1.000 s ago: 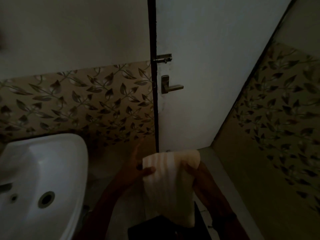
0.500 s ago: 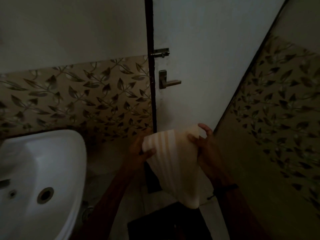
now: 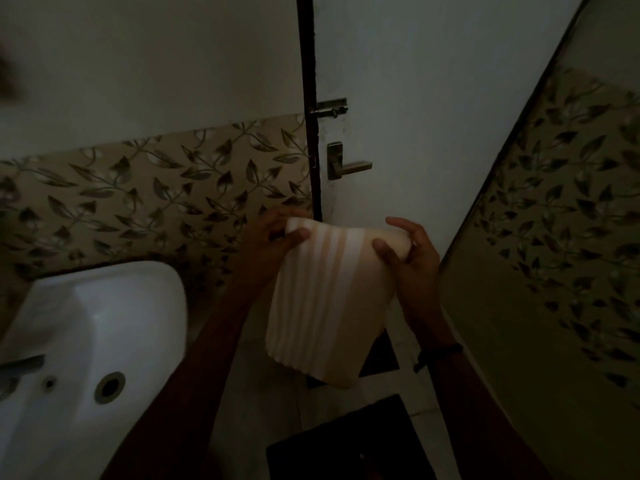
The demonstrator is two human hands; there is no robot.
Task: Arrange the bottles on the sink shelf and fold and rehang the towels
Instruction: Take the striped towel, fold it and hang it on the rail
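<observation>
the left hand (image 3: 273, 237) pinches one top corner of the towel (image 3: 329, 306), thumb on the near face; the right hand (image 3: 412, 261) grips the other corner, fingers curled behind. the towel hangs between them, right of the sink (image 3: 145, 306) and clear of its rim. a loose pinch could let a corner slip, dropping the cloth onto the dark mat (image 3: 346, 441), also right of the sink. the towel is soft, limp cream cloth with tan stripes; the sink is hard, glossy, rounded white.

head cam | faces forward-down | close above left hand (image 3: 272, 239), right hand (image 3: 414, 259) | door (image 3: 433, 98) ahead
</observation>
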